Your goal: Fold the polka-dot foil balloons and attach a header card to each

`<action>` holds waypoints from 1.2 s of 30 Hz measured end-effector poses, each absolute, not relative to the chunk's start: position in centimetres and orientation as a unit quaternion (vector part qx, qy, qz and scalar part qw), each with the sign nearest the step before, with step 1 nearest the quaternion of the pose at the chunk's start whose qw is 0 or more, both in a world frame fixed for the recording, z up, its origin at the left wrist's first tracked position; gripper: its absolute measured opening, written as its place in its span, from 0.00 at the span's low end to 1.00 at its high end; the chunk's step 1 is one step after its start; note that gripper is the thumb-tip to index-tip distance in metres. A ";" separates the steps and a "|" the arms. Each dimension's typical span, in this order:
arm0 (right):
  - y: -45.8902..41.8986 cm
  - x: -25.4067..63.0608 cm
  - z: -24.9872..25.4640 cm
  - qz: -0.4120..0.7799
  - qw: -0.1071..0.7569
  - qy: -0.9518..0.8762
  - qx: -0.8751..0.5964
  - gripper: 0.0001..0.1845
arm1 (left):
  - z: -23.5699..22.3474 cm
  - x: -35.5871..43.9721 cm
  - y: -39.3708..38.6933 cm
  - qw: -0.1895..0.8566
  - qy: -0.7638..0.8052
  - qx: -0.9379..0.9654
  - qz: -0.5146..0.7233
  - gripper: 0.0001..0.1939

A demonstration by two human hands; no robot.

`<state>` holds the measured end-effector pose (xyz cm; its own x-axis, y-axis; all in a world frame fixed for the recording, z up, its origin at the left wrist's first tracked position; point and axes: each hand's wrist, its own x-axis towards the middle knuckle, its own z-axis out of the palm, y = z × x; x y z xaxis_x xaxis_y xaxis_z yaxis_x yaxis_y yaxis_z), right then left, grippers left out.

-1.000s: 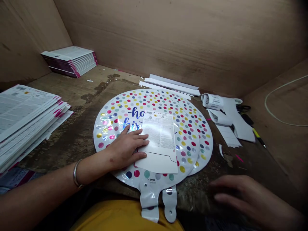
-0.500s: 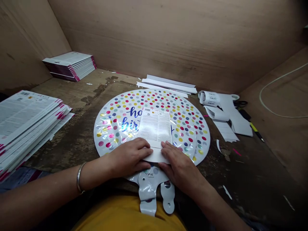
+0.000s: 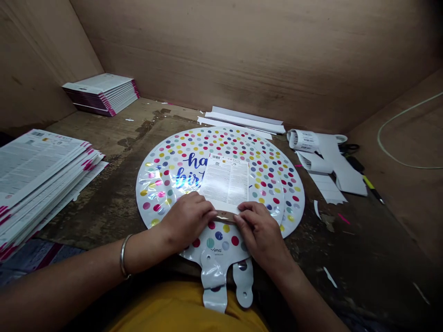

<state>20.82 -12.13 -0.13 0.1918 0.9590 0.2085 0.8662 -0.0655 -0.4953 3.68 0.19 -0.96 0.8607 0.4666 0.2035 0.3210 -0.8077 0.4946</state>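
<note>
A white printed card with a barcode and small text lies on flat foil balloons covered in coloured dots, hiding part of their blue lettering. My left hand pinches the left end of the card's near edge. Its right end is between the thumb and fingers of my right hand. Between the two hands, a narrow brownish strip of the card is turned up. White balloon tails hang toward my lap.
Stacks of printed cards lie at the left and at the back left. White paper strips rest along the back wall. To the right are a roll of barcode labels, scissors and a yellow-black cutter.
The near flap of the card, flat before, is now bent up and shows a brownish strip. Both hands have gone from lying on it to pinching its edge.
</note>
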 end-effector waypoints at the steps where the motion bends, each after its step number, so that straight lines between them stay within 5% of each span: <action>1: -11.9 20.9 0.0 0.086 0.251 -0.613 -0.745 0.12 | -0.8 3.8 0.3 0.241 0.243 0.927 0.153 0.08; 4: -11.3 21.2 0.3 0.068 0.200 -0.544 -0.812 0.10 | -0.8 4.1 0.6 0.250 0.309 0.907 0.143 0.07; 8: -10.4 21.4 0.5 0.058 0.160 -0.468 -0.867 0.27 | -1.2 4.2 0.8 0.221 0.322 0.905 0.171 0.20; 12: -9.7 21.0 0.5 0.067 0.166 -0.439 -0.880 0.18 | -1.3 4.2 1.2 0.234 0.322 0.903 0.163 0.31; 15: -9.8 21.0 1.0 0.143 0.287 -0.403 -0.857 0.15 | -0.9 4.1 1.5 0.303 0.335 0.871 0.193 0.41; 18: -10.4 21.3 1.7 0.310 0.468 -0.293 -0.774 0.16 | -0.2 4.3 1.2 0.499 0.375 0.744 0.236 0.49; 21: -10.9 21.5 2.1 0.382 0.551 -0.233 -0.704 0.19 | 0.2 4.7 0.1 0.725 0.314 0.571 0.223 0.39; 23: -11.3 21.4 2.2 0.394 0.590 -0.225 -0.668 0.18 | 0.1 5.0 -0.7 0.781 0.287 0.504 0.231 0.29; 28: -12.3 19.9 1.9 0.528 0.635 -0.170 -0.537 0.19 | -0.2 5.3 -2.1 0.777 0.329 0.444 0.302 0.24; 32: -12.3 17.8 1.1 0.529 0.688 -0.126 -0.481 0.29 | 0.0 5.6 -2.5 0.778 0.321 0.437 0.317 0.24; 36: -12.2 17.2 0.3 0.558 0.690 -0.107 -0.448 0.28 | 0.1 5.8 -2.8 0.784 0.311 0.429 0.324 0.25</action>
